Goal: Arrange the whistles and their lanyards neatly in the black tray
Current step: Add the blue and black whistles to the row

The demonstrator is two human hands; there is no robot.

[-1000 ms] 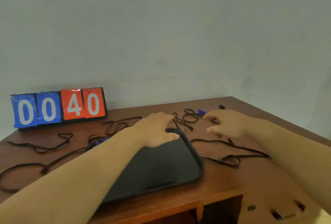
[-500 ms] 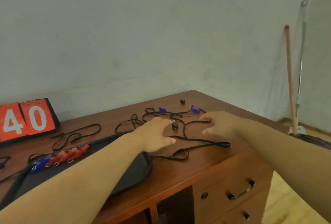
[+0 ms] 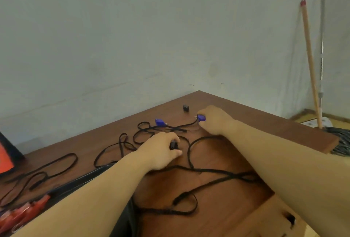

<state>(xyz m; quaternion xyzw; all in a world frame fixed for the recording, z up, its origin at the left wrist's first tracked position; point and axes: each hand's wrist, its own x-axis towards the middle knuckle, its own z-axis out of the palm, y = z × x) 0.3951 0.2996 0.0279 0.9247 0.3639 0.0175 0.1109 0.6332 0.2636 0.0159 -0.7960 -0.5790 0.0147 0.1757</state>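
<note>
My left hand [image 3: 161, 149] pinches a black whistle [image 3: 173, 145] on the table between fingers and thumb. Farther back, my right hand [image 3: 214, 120] grips a blue whistle [image 3: 201, 118] whose black lanyard trails left. A second blue whistle [image 3: 160, 122] lies loose behind my left hand, and another black whistle [image 3: 186, 107] sits near the table's far corner. Black lanyards [image 3: 208, 172] loop across the wood. The black tray [image 3: 83, 179] is at lower left, mostly hidden by my left forearm, with red whistles [image 3: 22, 212] lying in it.
The wooden table's right edge [image 3: 284, 128] runs close behind my right arm, with a drawer front [image 3: 289, 219] below. A broom handle [image 3: 310, 66] and a metal pole lean on the wall at right. An orange scoreboard corner [image 3: 5, 159] shows at far left.
The view swung right and down. My left hand left the tray's rim and closed on the black whistle; my right hand reached farther back and took hold of the blue whistle.
</note>
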